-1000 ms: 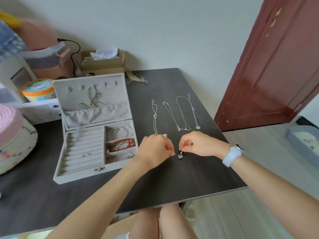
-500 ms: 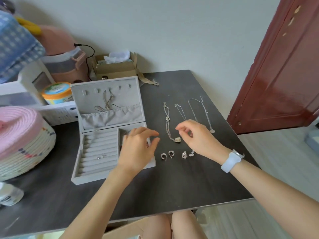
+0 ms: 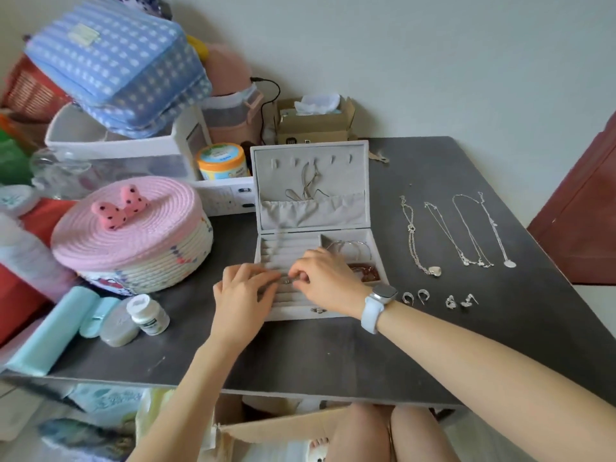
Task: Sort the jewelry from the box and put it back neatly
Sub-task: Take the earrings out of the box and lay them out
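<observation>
Both hands sit over the ring-roll section of the open grey jewelry box (image 3: pixel 310 195), hiding much of its front rows. The right hand (image 3: pixel 328 281), with a white watch on its wrist, has thumb and forefinger pressed together on a small silvery piece (image 3: pixel 289 280); it is too small and blurred to say whether it is a ring or something else. The left hand (image 3: pixel 243 295) lies beside it with fingers loosely curled on the rolls, and whether it grips anything cannot be told. The right hand also covers part of the box's right-hand compartments, where silver bangles (image 3: pixel 350 250) and a reddish bracelet (image 3: pixel 365 271) show only in part. A thin chain (image 3: pixel 308 185) hangs in the lid above the pocket.

On the dark tabletop (image 3: pixel 333 355), to the right of the box, four necklaces (image 3: pixel 456 235) lie stretched out side by side, and nearer the wrist two pairs of earrings (image 3: pixel 440 299) sit in a row.

To the left of the box stand a pink-lidded woven basket (image 3: pixel 133 235), a small white bottle (image 3: pixel 148 315) and a round tin (image 3: pixel 119 328). Behind the box are an orange-lidded tub (image 3: pixel 221 161) and a cardboard carton (image 3: pixel 313 123), the box lid cutting off their lower parts.
</observation>
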